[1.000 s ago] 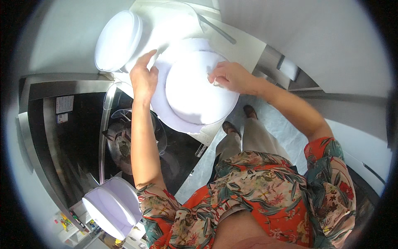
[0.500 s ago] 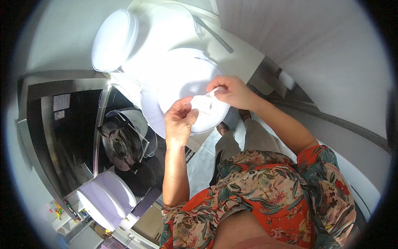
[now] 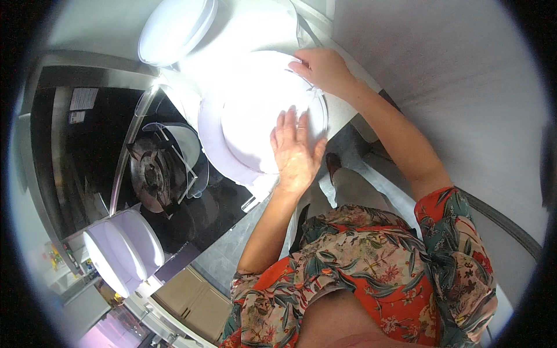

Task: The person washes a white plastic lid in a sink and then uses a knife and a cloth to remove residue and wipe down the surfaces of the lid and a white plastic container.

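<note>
- I count one round white container [image 3: 255, 113] with a clear plastic lid, standing on the white counter [image 3: 261, 23] beside the stove.
- My left hand [image 3: 297, 152] lies flat, fingers spread, on its top.
- My right hand [image 3: 322, 69] grips the far rim.
- Two more white round tubs: one [image 3: 174, 26] behind, one [image 3: 122, 250] near the black glass stove [image 3: 87, 156] with one metal burner [image 3: 154, 174].

1. Two bare hands: the left hand [image 3: 297, 152] and the right hand [image 3: 322, 68], both on the same thing.
2. One large white round container [image 3: 255, 116] under those hands.
3. Two further white round containers: one at the top [image 3: 174, 26], one at the lower left [image 3: 122, 252].
4. One gas burner [image 3: 152, 174] on the black hob.
5. One clear curved plastic guard [image 3: 188, 152] beside the burner.
</note>
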Tool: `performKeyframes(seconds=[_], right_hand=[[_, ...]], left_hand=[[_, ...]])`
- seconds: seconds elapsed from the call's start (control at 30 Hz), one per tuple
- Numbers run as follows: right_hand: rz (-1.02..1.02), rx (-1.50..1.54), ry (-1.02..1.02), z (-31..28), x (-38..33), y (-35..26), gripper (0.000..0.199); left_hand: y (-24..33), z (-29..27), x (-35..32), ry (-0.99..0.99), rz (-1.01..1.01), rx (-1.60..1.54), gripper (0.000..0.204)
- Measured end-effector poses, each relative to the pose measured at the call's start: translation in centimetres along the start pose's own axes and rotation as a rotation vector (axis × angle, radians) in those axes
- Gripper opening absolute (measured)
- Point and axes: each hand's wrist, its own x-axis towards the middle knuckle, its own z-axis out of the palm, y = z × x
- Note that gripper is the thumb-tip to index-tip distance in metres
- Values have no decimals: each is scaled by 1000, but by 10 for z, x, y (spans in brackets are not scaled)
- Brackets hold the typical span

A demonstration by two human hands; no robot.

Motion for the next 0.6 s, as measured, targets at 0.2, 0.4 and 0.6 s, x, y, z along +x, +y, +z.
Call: performKeyframes(seconds=[0.2, 0.4, 0.6], right_hand=[[-98, -185, 8, 2, 5, 5, 24], [-12, -179, -84, -5, 6, 1, 26], [165, 205, -214, -10, -19, 25, 17]], left_hand=[[-4, 14, -1, -64, 82, 114, 66], [-5, 15, 0, -49, 84, 116, 63], [-12, 11, 2, 10, 51, -29, 56]])
